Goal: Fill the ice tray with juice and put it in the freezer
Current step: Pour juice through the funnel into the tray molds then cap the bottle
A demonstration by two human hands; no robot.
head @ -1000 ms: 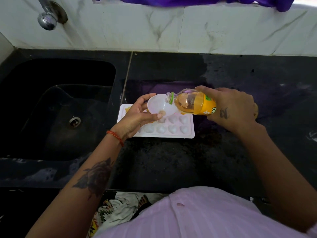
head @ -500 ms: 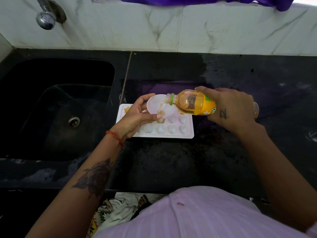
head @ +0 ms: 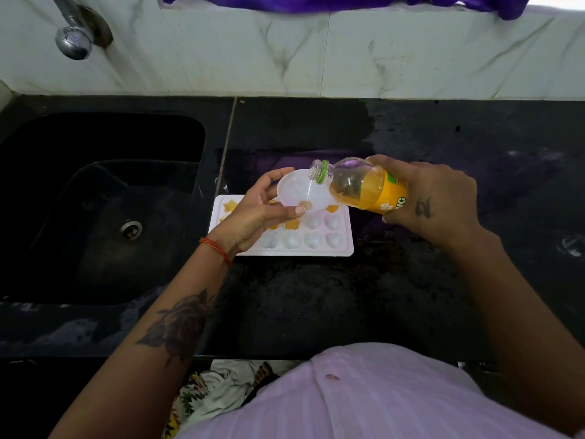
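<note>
A white ice tray (head: pixel 343 250) with heart- and star-shaped cells lies flat on the black counter. Some far and left cells hold orange juice; the near row looks white and dry. My left hand (head: pixel 253 213) holds a white funnel (head: pixel 302 193) over the tray's middle. My right hand (head: pixel 433 201) grips a small juice bottle (head: pixel 364 185) with a yellow label, uncapped, lying nearly level. Its mouth sits over the funnel's rim. A little juice shows at the funnel's bottom.
A deep black sink (head: pixel 101 201) with a metal drain lies left of the tray, under a chrome tap (head: pixel 74 39). A white marble backsplash (head: pixel 348 52) runs behind the black counter (head: pixel 316 296). Purple cloth (head: pixel 285 0) hangs at the top edge.
The bottle's mouth has tipped up from its downward pour toward level, its neck now free of juice. The funnel shifted slightly right over the tray; more cells show orange.
</note>
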